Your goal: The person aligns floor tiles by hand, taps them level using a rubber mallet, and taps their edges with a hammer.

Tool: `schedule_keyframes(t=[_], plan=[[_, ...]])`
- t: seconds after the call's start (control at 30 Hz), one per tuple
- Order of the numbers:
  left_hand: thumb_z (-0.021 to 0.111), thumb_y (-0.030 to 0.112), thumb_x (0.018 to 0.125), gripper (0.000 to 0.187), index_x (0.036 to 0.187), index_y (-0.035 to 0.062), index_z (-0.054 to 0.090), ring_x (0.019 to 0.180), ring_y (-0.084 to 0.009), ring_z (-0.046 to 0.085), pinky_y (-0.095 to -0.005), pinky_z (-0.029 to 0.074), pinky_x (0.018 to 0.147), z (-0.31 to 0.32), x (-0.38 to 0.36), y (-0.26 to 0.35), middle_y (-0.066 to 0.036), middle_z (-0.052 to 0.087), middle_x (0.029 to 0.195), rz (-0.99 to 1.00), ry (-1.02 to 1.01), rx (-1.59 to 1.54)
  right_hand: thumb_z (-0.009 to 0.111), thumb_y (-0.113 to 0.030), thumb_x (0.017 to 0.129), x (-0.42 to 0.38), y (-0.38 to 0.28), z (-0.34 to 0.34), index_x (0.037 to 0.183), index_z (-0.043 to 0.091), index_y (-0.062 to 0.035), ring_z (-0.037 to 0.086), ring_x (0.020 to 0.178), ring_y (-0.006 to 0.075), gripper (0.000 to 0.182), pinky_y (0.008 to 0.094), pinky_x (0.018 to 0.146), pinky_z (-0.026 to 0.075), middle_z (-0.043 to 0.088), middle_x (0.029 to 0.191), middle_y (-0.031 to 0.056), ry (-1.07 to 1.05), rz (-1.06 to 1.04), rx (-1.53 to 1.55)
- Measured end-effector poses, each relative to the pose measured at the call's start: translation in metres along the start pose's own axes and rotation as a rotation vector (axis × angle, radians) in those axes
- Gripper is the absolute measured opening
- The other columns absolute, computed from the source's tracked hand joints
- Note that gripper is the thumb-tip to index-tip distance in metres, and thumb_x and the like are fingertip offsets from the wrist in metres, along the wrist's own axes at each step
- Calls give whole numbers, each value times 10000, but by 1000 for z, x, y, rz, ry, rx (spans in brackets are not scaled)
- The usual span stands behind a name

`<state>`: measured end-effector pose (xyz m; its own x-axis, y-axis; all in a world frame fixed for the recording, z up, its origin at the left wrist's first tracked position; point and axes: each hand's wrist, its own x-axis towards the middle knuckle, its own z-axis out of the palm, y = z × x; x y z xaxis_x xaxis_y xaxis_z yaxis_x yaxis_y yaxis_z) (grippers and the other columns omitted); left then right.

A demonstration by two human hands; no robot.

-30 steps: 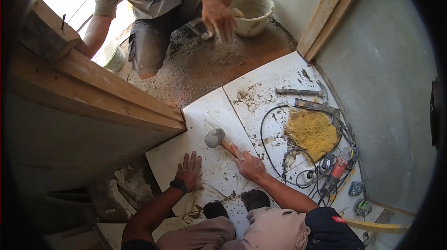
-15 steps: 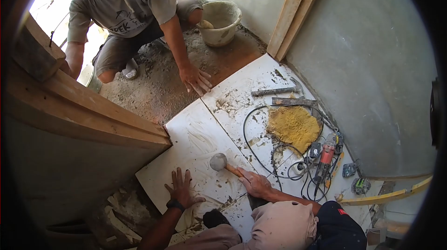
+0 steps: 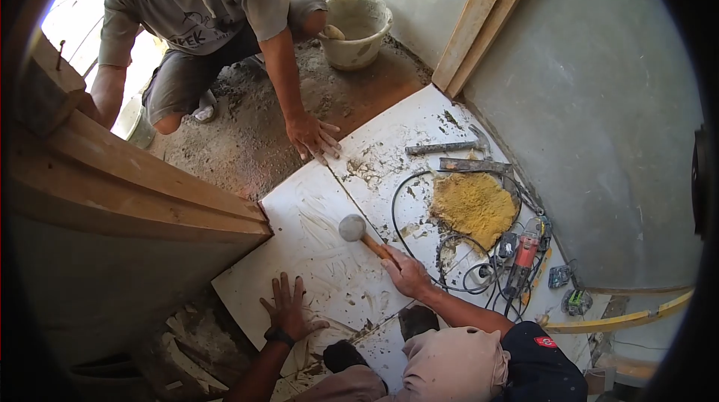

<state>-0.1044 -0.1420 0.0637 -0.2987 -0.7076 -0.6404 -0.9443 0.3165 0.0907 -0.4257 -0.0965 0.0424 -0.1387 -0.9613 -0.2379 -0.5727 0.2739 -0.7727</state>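
A white floor tile (image 3: 318,241) is lying flat on the mortar bed, beside the wooden step (image 3: 150,177). It is judged stiff, heavy and brittle, best steadied by a flat palm away from its edges. The left hand (image 3: 288,311) is pressing on it with fingers spread. The right hand (image 3: 408,273) is wrapping closed around the handle of a rubber mallet (image 3: 352,227), its head over the tile. A co-worker's hand (image 3: 314,135) is resting at the far joint. Cables (image 3: 449,252), a grinder (image 3: 524,248) and a bucket (image 3: 356,28) are lying beyond.

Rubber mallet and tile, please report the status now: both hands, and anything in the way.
Right hand shut on rubber mallet. Left hand open, flat on white tile. Co-worker's hand at tile's far corner; black cable beside right hand.
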Motion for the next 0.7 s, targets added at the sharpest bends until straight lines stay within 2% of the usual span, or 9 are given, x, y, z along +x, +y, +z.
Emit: schedule_keyframes(t=[0.07, 0.1, 0.2, 0.27, 0.33, 0.4, 0.47, 0.6, 0.7], plan=[[808, 750, 595, 1386, 1607, 75, 143, 1546, -457, 28, -782, 128, 1112, 1, 2, -3, -259, 36, 1671, 10, 105, -68, 559, -333, 1006, 8, 2, -11, 1382, 578, -91, 664, 1089, 406, 448, 434, 916, 532, 644, 1297, 221, 126, 111, 54], [808, 750, 595, 1386, 1607, 75, 143, 1546, -457, 28, -782, 128, 1112, 9, 7, -10, -259, 36, 1671, 13, 95, -70, 605, -288, 979, 14, 2, -15, 1349, 597, -70, 676, 1024, 414, 430, 445, 873, 533, 675, 1192, 223, 237, 123, 56], [796, 635, 704, 1258, 1602, 52, 136, 1542, -468, 46, -736, 86, 1152, 28, 26, -41, -279, 63, 1661, -3, 350, -183, 643, -222, 942, 39, 19, -29, 1339, 583, -35, 658, 947, 423, 443, 457, 817, 531, 659, 1086, 223, 486, 57, -130], [778, 539, 760, 1181, 1602, 39, 118, 1541, -469, 48, -703, 80, 1175, 30, 40, -54, -288, 78, 1656, -38, 540, -234, 678, -166, 898, 51, 24, -34, 1328, 575, -28, 611, 965, 393, 463, 483, 887, 490, 600, 1092, 185, 506, 69, -179], [770, 495, 779, 1161, 1605, 22, 106, 1542, -465, 48, -694, 47, 1184, 20, 53, -53, -293, 87, 1653, -63, 527, -266, 676, -120, 880, 66, -9, -49, 1297, 580, -6, 556, 1098, 365, 443, 426, 968, 455, 543, 1200, 198, 610, -149, -425], [766, 460, 778, 1149, 1605, 11, 106, 1545, -458, 40, -682, 12, 1192, 21, 64, -48, -287, 78, 1657, -149, 518, -182, 688, -118, 872, 90, -20, -43, 1279, 588, -18, 522, 1175, 374, 432, 465, 1022, 428, 515, 1261, 183, 515, -204, -371], [766, 490, 766, 1163, 1606, 13, 118, 1540, -470, 54, -690, 18, 1189, 18, 66, -44, -284, 91, 1655, -159, 522, -181, 694, -165, 890, 126, -21, -26, 1305, 559, -30, 465, 1261, 382, 456, 554, 1138, 307, 470, 1307, 165, 248, -486, -294], [720, 505, 760, 1152, 1605, 0, 123, 1545, -466, 34, -680, -8, 1192, 15, 66, -43, -295, 102, 1652, -183, 479, -190, 671, -181, 916, 203, -24, 16, 1324, 546, -47, 417, 1351, 390, 447, 610, 1170, 257, 460, 1341, 166, 168, -397, -247], [686, 544, 763, 1151, 1600, -19, 130, 1535, -483, 49, -676, -2, 1192, 11, 66, -44, -307, 123, 1643, -165, 451, -203, 619, -238, 967, 227, -24, 20, 1368, 506, -64, 371, 1408, 425, 452, 656, 1143, 267, 430, 1401, 182, 321, -249, -446]])
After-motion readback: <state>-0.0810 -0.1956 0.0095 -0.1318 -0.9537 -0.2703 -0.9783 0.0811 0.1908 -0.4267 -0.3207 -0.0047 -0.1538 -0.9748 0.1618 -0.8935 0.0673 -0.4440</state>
